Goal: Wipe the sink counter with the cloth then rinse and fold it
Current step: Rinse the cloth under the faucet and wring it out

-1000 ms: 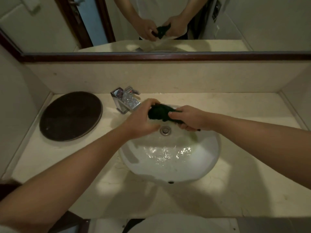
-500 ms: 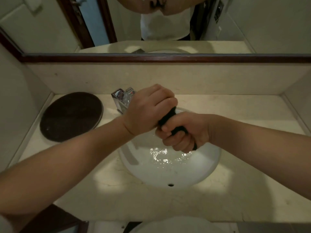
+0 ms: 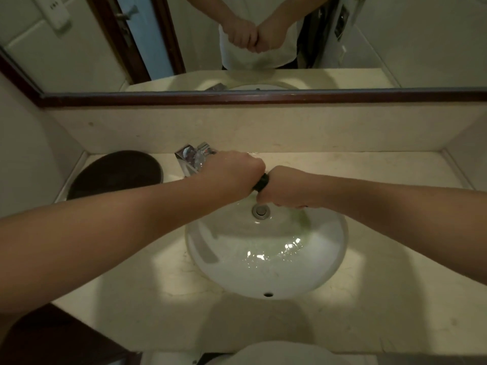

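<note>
Head view, nearest first: your two forearms come in from the lower corners and meet over the far half of the white sink basin (image 3: 266, 280), which holds a shallow sheet of water along its near slope. Past that, the drain stopper (image 3: 261, 211) sits almost directly below your knuckles.

Your left hand (image 3: 232, 175) is clenched into a fist, and your right hand (image 3: 283, 188) is clenched too, the two fists nearly touching. The dark cloth (image 3: 261, 182) is gripped by both; only a short twisted stretch shows in the gap between them, the rest hidden inside your palms. Its long axis runs left to right, fist to fist, roughly level and parallel to the back edge of the counter (image 3: 369, 164). That is what the next move turns on: it looks like you are wringing, so any further twist goes around that left-right line, and whatever drips should fall into the basin near the drain rather than onto the counter.

Neither hand is clearly nearer; each holds one end. For the fold, I judge you will need to loosen one fist and let the roll open along that same axis.

Farther back, the chrome faucet (image 3: 193, 160) stands just behind your left hand, with a dark round tray (image 3: 116, 172) to its left. Whether water is running, I cannot tell.
</note>
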Motion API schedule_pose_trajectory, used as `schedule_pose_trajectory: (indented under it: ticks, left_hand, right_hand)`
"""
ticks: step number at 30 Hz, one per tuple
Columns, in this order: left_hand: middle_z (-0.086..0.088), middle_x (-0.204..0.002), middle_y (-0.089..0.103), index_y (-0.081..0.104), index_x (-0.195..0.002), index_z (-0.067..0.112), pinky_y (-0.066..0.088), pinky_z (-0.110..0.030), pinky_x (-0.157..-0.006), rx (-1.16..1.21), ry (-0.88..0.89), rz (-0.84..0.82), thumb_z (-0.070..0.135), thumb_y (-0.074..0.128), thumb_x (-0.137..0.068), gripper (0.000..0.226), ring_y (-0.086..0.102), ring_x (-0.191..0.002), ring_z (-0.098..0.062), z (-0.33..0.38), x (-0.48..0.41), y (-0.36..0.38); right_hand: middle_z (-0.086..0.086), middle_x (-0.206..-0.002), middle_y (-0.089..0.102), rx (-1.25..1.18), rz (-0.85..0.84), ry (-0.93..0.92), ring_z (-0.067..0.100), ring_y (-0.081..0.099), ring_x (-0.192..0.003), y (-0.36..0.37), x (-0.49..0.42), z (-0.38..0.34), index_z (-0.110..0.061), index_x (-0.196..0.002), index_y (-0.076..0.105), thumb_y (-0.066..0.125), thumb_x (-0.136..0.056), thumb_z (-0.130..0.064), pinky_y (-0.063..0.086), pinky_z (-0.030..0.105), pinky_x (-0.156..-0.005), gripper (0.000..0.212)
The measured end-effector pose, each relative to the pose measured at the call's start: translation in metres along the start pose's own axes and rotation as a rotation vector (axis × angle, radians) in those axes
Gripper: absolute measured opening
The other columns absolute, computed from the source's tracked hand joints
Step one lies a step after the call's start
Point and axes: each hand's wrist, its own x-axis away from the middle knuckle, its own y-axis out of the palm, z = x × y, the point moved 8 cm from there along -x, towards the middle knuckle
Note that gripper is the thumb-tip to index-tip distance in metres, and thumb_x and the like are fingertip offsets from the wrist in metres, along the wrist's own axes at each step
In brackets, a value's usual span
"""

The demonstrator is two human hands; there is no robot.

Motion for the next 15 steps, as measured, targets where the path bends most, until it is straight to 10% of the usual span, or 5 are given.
schedule_pose_trajectory:
  ticks: [15]
  left_hand:
    - [0.002,-0.049,0.029,0.044,-0.062,0.018,0.017,-0.019,-0.043,1.402,-0.498,-0.617,0.008,0.054,-0.087,0.029,0.022,-0.038,-0.011,0.021,0.025,0.097]
  right_hand:
    - [0.005,-0.08,0.068,0.911,0.409,-0.631,0.028,0.057,-0.065,-0.005,-0.016,-0.028,-0.017,-0.09,0.066,0.055,-0.087,-0.029,0.036,0.027,-0.058,0.016]
